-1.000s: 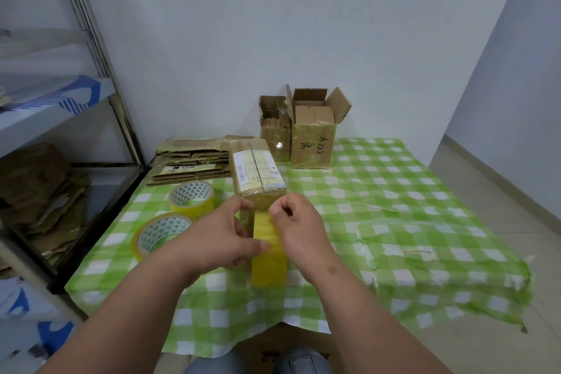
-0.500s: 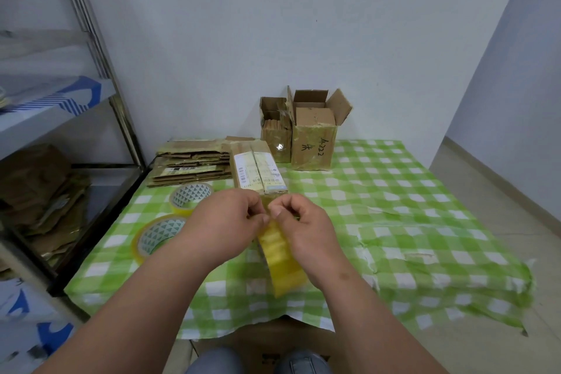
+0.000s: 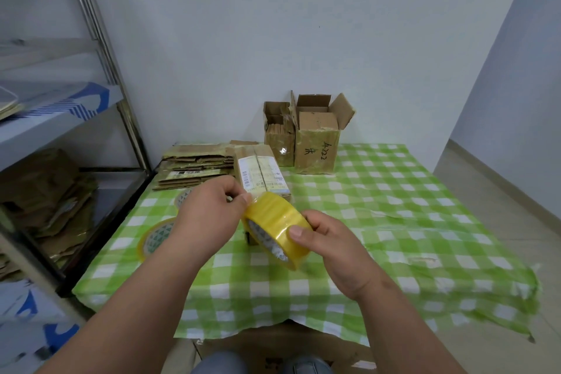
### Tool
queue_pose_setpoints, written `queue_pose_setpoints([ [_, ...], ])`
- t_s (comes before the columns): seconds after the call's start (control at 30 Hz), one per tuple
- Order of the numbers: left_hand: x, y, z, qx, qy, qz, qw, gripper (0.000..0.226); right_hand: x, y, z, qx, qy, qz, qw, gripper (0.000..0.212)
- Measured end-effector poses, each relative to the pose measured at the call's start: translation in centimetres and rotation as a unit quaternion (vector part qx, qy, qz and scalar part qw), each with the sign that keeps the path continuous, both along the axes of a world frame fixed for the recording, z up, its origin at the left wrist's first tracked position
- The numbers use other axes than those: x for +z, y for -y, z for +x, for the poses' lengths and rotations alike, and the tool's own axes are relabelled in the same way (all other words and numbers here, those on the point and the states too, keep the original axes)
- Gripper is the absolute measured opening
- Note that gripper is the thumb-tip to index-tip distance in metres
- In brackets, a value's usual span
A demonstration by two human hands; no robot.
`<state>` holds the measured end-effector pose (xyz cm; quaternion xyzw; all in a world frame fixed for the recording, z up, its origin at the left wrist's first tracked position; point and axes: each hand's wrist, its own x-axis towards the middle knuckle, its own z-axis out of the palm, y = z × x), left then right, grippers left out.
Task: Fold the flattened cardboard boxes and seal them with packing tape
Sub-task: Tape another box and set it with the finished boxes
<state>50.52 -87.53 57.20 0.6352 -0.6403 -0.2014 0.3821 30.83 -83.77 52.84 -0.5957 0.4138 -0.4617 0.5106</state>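
Both forearms reach in from the bottom of the frame and meet at centre, above the green-checked tablecloth (image 3: 394,191). The right hand (image 3: 331,247) grips a yellow tape roll (image 3: 277,222) — thumb on its outer band, fingers curled behind — holding it tilted in the air. The left hand (image 3: 209,215) pinches at the roll's upper-left edge with thumb and forefinger. Just beyond the hands a folded box (image 3: 261,171) with a white label stands; flattened boxes (image 3: 194,167) are stacked to its left, and two spare tape rolls (image 3: 154,237) lie partly under the left forearm.
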Motion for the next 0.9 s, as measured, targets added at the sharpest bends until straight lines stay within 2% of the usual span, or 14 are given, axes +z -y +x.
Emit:
queue_pose_setpoints([
  [0.2,0.1,-0.1,0.4,0.029,-0.157,0.001,0.987,0.022,2.0,0.6,-1.4,-0.029,-0.122,-0.035,0.991,0.024],
  [0.3,0.2,-0.1,0.6,0.023,-0.212,0.018,0.977,0.026,2.6,1.3,-2.2,-0.039,-0.146,-0.034,0.988,0.035],
  [0.37,0.2,0.2,0.7,0.028,-0.253,0.030,0.967,0.027,3.5,1.7,-2.9,-0.021,-0.137,-0.029,0.990,0.040],
  [0.47,0.5,1.1,0.9,0.038,-0.329,0.047,0.942,0.025,4.7,2.3,-4.1,0.027,-0.055,-0.019,0.998,0.059],
  [0.53,0.5,1.5,0.8,0.040,-0.342,0.050,0.938,0.023,5.3,2.6,-4.9,0.039,-0.046,-0.010,0.998,0.056],
  [0.67,0.1,1.9,0.3,0.060,-0.357,0.047,0.931,0.031,6.1,3.9,-6.1,0.007,-0.100,-0.003,0.995,0.043],
  [0.77,-0.2,2.4,0.5,0.080,-0.381,0.057,0.919,0.032,6.7,5.0,-7.1,-0.038,-0.193,-0.006,0.981,0.063],
  [0.8,-0.3,2.5,0.5,0.085,-0.384,0.060,0.917,0.029,6.9,5.4,-7.3,-0.055,-0.220,-0.005,0.974,0.062],
  [0.9,-0.5,2.8,0.4,0.101,-0.390,0.065,0.913,0.023,7.3,6.7,-7.7,-0.069,-0.264,-0.002,0.962,0.044],
])
